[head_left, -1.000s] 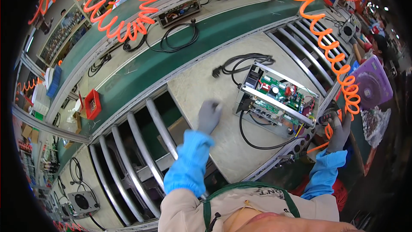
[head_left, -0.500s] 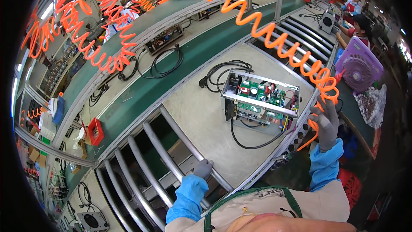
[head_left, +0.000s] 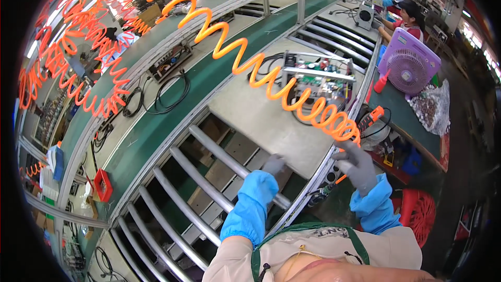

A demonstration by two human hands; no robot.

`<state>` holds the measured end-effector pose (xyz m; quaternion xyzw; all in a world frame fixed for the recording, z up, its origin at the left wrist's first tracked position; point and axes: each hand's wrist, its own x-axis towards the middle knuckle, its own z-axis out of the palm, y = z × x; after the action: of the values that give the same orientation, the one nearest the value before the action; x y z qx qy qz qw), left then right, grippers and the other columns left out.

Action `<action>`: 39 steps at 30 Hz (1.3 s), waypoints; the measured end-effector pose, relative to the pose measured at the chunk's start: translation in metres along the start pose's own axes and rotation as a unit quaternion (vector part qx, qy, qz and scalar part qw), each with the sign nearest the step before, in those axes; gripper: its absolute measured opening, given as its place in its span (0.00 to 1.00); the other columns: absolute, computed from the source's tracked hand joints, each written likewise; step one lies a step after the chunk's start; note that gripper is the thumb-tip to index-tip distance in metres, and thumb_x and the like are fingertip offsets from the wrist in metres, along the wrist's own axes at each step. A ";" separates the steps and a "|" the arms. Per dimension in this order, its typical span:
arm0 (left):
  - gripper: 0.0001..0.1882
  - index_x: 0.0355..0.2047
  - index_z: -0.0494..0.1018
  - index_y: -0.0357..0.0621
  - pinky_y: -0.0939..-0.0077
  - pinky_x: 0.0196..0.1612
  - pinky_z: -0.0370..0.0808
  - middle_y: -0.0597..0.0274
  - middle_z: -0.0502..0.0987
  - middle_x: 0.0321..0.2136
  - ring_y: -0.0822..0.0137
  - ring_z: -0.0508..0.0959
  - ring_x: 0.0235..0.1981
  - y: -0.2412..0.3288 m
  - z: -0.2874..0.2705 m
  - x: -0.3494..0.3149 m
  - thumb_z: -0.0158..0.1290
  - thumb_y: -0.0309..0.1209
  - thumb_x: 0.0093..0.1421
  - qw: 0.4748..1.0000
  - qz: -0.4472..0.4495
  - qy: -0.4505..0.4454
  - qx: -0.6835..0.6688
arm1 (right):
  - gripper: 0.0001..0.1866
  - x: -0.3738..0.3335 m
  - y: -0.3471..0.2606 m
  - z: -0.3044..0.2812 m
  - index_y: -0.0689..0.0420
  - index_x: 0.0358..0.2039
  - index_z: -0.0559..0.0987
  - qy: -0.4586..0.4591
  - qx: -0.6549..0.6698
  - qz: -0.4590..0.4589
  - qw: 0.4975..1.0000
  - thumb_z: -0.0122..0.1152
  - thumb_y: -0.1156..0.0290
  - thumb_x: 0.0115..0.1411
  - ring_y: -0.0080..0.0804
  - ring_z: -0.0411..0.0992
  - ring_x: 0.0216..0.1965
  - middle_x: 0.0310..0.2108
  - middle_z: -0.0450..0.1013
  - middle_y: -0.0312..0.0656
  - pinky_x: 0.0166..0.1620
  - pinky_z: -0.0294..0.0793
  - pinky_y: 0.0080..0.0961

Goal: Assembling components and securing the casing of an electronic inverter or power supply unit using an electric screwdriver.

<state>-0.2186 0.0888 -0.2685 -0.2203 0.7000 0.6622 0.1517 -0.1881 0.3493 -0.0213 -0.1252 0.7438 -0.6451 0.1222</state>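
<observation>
Both my hands wear grey gloves below blue sleeves. My left hand [head_left: 273,164] is at the near edge of a pale flat board [head_left: 250,109] lying on the roller conveyor; motion smears its fingers. On the board stands an open metal-framed electronic unit [head_left: 319,75] with a green circuit board and a black cable, partly hidden by an orange coiled air hose [head_left: 250,65]. My right hand [head_left: 357,167] is beside the hose's lower end, fingers stretched leftward and apart. The hose runs behind it; whether they touch is unclear. A dark tool [head_left: 319,196] hangs below the conveyor rail.
Bare metal rollers [head_left: 180,177] lie on my left. Beyond runs a green belt [head_left: 156,125] with a red bin [head_left: 103,185] beside it. At right are a purple fan [head_left: 409,68], a bag of small parts [head_left: 432,108] and a red stool [head_left: 417,214]. Co-workers [head_left: 409,21] sit farther along.
The board with the unit has slid away from me along the rollers, my left hand following its near edge. My right hand and the hose's lower end have come lower and left. The view has shifted.
</observation>
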 end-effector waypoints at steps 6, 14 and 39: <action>0.14 0.41 0.72 0.41 0.70 0.39 0.74 0.55 0.76 0.35 0.61 0.77 0.35 0.056 0.023 -0.127 0.48 0.35 0.57 0.949 0.244 -0.125 0.156 | 0.26 -0.006 0.003 0.054 0.62 0.53 0.66 -0.219 -0.105 0.000 0.970 0.56 0.77 0.52 0.29 0.74 0.39 0.43 0.71 0.46 0.42 0.74 0.23; 0.10 0.31 0.73 0.44 0.58 0.38 0.72 0.51 0.72 0.35 0.51 0.74 0.35 -0.013 -0.082 -0.325 0.49 0.34 0.52 0.910 0.256 -0.106 0.308 | 0.15 -0.034 0.067 0.209 0.63 0.42 0.73 -0.590 -0.161 0.044 0.790 0.50 0.65 0.61 0.30 0.70 0.31 0.30 0.73 0.43 0.38 0.69 0.25; 0.17 0.38 0.73 0.36 0.66 0.40 0.72 0.47 0.78 0.31 0.56 0.78 0.34 -0.408 -0.460 -0.758 0.53 0.33 0.49 0.368 -0.050 0.902 -0.220 | 0.24 -0.185 0.021 0.468 0.61 0.50 0.70 -0.652 -0.335 -0.067 0.677 0.56 0.61 0.55 0.36 0.72 0.42 0.40 0.73 0.48 0.47 0.70 0.29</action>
<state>0.6752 -0.2978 -0.2015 -0.7468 0.2379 0.1918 -0.5907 0.1453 -0.0188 -0.1026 -0.5965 0.6313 -0.1138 0.4824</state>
